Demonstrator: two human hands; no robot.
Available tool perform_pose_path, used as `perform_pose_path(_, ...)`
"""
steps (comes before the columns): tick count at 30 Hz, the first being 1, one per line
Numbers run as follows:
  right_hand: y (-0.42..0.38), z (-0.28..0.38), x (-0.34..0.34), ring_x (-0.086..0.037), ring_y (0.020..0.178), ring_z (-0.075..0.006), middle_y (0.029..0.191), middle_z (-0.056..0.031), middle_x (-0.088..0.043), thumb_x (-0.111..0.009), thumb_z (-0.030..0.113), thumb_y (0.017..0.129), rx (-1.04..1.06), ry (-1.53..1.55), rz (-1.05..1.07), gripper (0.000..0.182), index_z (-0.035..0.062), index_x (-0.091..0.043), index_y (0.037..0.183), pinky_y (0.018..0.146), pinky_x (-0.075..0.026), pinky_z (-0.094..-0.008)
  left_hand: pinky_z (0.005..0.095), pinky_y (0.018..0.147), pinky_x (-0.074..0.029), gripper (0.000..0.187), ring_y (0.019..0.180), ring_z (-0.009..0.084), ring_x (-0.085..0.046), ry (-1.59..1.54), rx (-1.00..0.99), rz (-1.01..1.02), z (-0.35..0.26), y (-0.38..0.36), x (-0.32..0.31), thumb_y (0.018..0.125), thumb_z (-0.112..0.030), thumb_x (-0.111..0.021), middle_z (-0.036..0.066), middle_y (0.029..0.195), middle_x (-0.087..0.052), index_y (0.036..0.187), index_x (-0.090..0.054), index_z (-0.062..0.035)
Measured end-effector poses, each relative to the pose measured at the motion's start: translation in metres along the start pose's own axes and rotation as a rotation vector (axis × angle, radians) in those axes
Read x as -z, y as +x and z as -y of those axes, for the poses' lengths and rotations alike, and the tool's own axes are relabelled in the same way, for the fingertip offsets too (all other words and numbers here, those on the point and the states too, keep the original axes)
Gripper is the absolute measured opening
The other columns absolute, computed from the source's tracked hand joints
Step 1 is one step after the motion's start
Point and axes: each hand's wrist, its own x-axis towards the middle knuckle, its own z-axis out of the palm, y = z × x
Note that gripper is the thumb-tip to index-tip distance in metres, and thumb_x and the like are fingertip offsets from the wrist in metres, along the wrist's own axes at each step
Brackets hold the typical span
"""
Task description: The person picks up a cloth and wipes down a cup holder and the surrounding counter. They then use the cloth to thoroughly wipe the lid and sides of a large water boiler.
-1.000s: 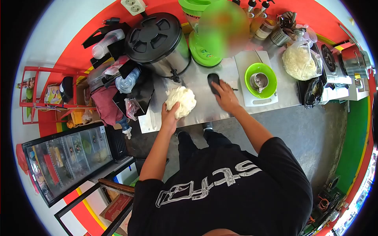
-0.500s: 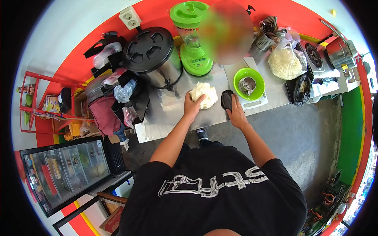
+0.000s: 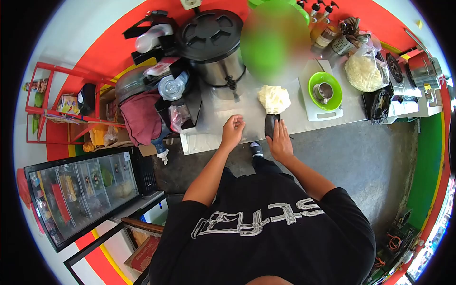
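Nearest: the right hand (image 3: 280, 141) is lying along the right side of a black thing (image 3: 271, 125), fingers straight and close together — cannot tell whether it is pinching or only pressing. The black thing's long axis is running away from the body, pointing at the dough lump (image 3: 274, 99). The lump is sitting on the metal table (image 3: 251, 105), straight beyond that far end; contact is unclear. The right hand is lying nearer to it; the left hand (image 3: 232, 132) is hanging off to the left, empty, fingers loosely curled. Farther right, a green bowl (image 3: 338, 93) is standing on a white board (image 3: 310, 112). Against the earlier frame: the left hand is no longer cupping the lump — the black thing is now lining up with it, not sitting beside it.
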Motion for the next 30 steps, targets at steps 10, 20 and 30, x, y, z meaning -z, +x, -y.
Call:
perform_pose_path(10,0.032,0.11,-0.053,-0.035,0.154,-0.0471,0.156,-0.0265,-0.051,-0.061,0.017,0.103,0.269,0.179,0.093,0.056,-0.0027,-0.047,0.153,0.127,-0.03,-0.0541,0.0317,0.092,-0.056,0.032,0.103,0.0168,-0.071,-0.071,0.096,-0.027,0.033,-0.037,0.114,0.096,-0.011,-0.075,0.009,0.115,-0.074,0.126,-0.068,-0.0034)
perform_pose_path(20,0.053,0.193,0.038,-0.066,0.098,-0.0128,0.107,-0.0064,-0.074,-0.075,0.007,0.095,-0.021,0.8,0.295,0.031,-0.0017,-0.07,0.124,0.088,-0.054,-0.0325,0.0341,0.106,-0.053,0.067,0.122,0.0181,-0.065,-0.324,0.063,0.503,-0.039,-0.033,0.178,0.089,-0.011,-0.087,0.01,0.134,-0.065,0.146,-0.053,-0.0049)
perform_pose_path(30,0.035,0.215,0.12,-0.062,0.099,-0.0127,0.103,-0.0041,-0.068,-0.076,-0.002,0.09,-0.047,0.8,0.07,0.031,-0.0004,-0.07,0.12,0.093,-0.05,-0.029,0.0254,0.078,-0.049,0.062,0.086,0.0075,-0.06,-0.182,-0.155,0.779,-0.087,-0.039,0.214,0.094,-0.013,-0.081,0.0,0.095,-0.067,0.15,-0.055,-0.0039)
